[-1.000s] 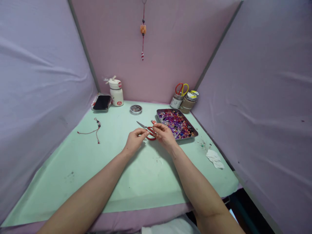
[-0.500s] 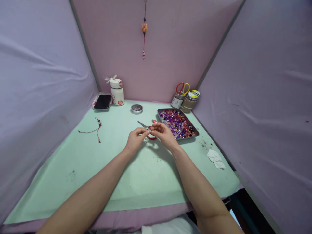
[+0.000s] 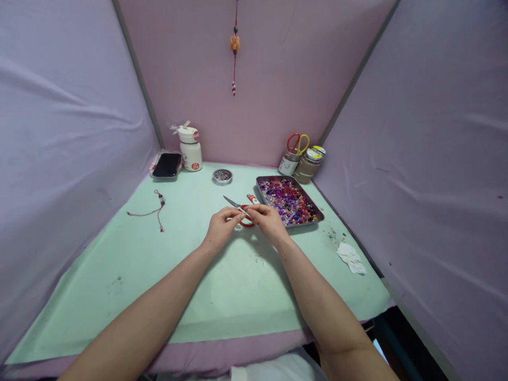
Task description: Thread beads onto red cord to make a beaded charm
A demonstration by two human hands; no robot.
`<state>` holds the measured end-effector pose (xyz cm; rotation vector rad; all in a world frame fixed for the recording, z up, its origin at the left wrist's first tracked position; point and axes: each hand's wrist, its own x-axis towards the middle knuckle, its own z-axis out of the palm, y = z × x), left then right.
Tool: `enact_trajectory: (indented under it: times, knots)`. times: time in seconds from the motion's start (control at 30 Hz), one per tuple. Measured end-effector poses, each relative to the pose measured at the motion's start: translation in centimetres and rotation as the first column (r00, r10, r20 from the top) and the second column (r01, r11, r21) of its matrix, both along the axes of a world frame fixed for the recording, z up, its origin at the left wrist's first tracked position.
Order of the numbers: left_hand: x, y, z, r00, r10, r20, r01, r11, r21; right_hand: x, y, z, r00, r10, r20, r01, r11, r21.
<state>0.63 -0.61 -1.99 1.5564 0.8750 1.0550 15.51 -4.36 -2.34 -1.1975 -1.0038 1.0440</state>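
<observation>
My left hand (image 3: 222, 226) and my right hand (image 3: 268, 220) meet above the middle of the table, fingertips almost touching. Both are closed in a pinch, and whatever lies between the fingers is too small to make out. Under them rests a pair of red-handled scissors (image 3: 234, 203), its blades pointing to the far left and its handles partly hidden by my fingers. A red and white lighter-like stick (image 3: 252, 199) lies just beyond my right hand. To the right stands a metal tray (image 3: 320, 218) full of purple, red and clear beads (image 3: 286, 200).
A corded bead bracelet (image 3: 161, 201) lies at left. Along the back are a phone (image 3: 167, 165), a white bottle (image 3: 191, 153), a round dish (image 3: 223, 177), a can with scissors (image 3: 289, 163) and a jar (image 3: 308, 167). Crumpled tissue (image 3: 351, 258) lies right. A beaded string (image 3: 235, 44) hangs behind.
The fingers of my right hand have folded down closer to the left fingertips, uncovering more of the red and white stick. My left hand is nearly still.
</observation>
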Motion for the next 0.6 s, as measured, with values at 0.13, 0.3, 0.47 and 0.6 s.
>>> enact_trajectory:
  times: [0.13, 0.3, 0.47, 0.6]
  knots:
    - [0.09, -0.1, 0.03, 1.0, 0.001, -0.026, 0.0, 1.0, 0.024, -0.03, -0.05, -0.02, 1.0, -0.009, 0.01, 0.009, 1.0, 0.014]
    - [0.11, 0.1, -0.26, 1.0, -0.01, -0.026, 0.012, 0.998, 0.063, -0.12, -0.12, 0.15, 1.0, -0.008, 0.025, 0.008, 1.0, 0.011]
    - [0.06, 0.25, -0.53, 0.999, -0.012, -0.031, 0.015, 0.997, 0.08, -0.11, -0.19, 0.3, 0.999, 0.002, 0.048, -0.002, 1.0, 0.007]
    - [0.05, 0.07, -0.32, 0.999, -0.021, -0.029, 0.023, 0.996, 0.087, -0.19, -0.31, 0.41, 0.998, -0.001, 0.055, -0.001, 1.0, 0.031]
